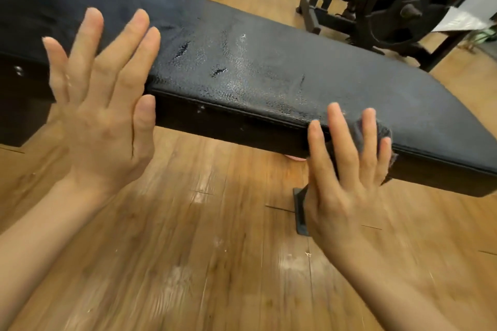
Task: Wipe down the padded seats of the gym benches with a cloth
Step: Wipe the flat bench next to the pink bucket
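Both forearms enter from the bottom corners, bare, backs of hands to the camera. Left hand (107, 105) at left-centre, fingers straight and spread wide, thumb alongside; it overlaps the bench's near edge, contact can't be told, holds nothing. Right hand (347, 158) at lower right, fingers straight and slightly fanned, pressing a dark grey cloth (382, 131) flat against the near edge and side of the bench pad; cloth mostly hidden under the fingers, bunched bit showing past the fingertips.

Largest thing: black padded bench seat (269, 62), running diagonally from upper left to right edge of frame, textured vinyl, shiny wet-looking patches and a few small tears near its middle. Wooden plank floor (188, 250) fills the lower half, some pale scuffs. Upper right: black rack with weight plates (403, 0) on a peg, standing well apart from the bench. Small dark metal bench foot (300, 212) on the floor just left of the right wrist. Motion blur softens the edges.
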The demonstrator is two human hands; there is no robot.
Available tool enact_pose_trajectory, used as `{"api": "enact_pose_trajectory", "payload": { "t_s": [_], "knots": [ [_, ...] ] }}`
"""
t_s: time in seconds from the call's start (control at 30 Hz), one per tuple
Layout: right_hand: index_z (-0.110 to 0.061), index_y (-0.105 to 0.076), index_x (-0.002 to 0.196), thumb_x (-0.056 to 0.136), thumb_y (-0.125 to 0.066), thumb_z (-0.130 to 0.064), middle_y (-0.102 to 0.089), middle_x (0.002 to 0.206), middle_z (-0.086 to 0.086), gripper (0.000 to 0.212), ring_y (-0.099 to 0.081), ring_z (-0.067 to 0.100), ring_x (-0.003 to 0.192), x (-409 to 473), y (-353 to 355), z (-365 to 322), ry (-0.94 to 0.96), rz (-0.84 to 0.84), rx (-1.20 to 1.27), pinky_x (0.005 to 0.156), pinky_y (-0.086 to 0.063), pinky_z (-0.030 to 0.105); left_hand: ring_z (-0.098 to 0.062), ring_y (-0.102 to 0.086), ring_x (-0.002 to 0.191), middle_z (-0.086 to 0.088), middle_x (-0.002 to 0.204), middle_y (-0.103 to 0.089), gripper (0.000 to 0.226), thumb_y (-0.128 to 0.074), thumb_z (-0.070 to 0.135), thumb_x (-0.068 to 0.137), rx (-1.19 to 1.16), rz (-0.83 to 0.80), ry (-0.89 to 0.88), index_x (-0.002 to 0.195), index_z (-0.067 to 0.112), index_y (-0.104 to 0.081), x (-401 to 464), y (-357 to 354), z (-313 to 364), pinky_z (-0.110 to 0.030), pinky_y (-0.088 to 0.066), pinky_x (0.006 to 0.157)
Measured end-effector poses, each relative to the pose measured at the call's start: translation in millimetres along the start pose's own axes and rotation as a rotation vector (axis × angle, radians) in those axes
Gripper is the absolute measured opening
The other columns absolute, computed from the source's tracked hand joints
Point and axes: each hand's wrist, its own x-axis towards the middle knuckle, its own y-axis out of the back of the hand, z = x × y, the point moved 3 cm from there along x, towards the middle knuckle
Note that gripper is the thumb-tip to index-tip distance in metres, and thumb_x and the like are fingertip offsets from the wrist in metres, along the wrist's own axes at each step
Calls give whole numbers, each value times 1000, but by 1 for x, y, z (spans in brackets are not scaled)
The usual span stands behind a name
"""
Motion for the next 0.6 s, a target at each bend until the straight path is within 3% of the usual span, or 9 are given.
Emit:
{"api": "enact_pose_trajectory", "payload": {
  "t_s": [0.07,0.17,0.27,0.33,0.43,0.5,0.6],
  "knots": [
    [-14,-50,139,100,-45,4,-46,148,4,43,-31,27,144,17,-9,-22,-15,105,54,119,-19,44,-41,-22,148,7,162,-25,51,-24,24,106,12,34,-3,156,18,-26,2,-1,3,-77,-26,105],
    [-11,-53,137,103,-40,2,-49,144,5,39,-45,24,137,32,-4,-33,94,105,167,115,-32,41,-35,-24,147,0,157,-35,50,-21,27,107,34,57,1,154,15,-32,4,-1,6,-76,-29,104],
    [-9,-45,144,101,-46,1,-38,153,8,44,-32,26,144,28,5,-16,181,-22,99,121,-13,40,-34,-22,148,-3,157,-35,50,-22,27,107,35,31,2,154,13,-31,1,2,3,-75,-28,105],
    [-11,-38,145,102,-51,-10,-33,153,8,45,-27,27,146,18,12,6,165,-61,-6,122,1,42,-36,-20,150,1,159,-30,50,-24,25,107,30,12,4,156,15,-27,0,2,1,-74,-27,108],
    [-18,-37,145,103,-53,-28,-33,151,10,46,-27,36,144,12,23,22,152,-102,-68,119,3,49,-37,-19,150,0,160,-29,51,-26,22,106,32,-6,16,157,14,-26,1,4,2,-73,-25,109],
    [-22,-41,144,102,-55,-34,-36,151,11,46,-29,40,142,13,30,28,158,-144,-75,118,-2,55,-36,-18,151,-2,160,-30,52,-27,21,106,44,-26,15,157,13,-26,0,6,2,-73,-25,110],
    [-17,-46,142,100,-59,-24,-39,150,17,45,-37,39,140,14,44,41,210,-244,25,114,-27,59,-33,-17,151,-5,159,-32,51,-27,21,106,57,-52,19,156,11,-27,2,10,3,-73,-25,110]
  ]
}}
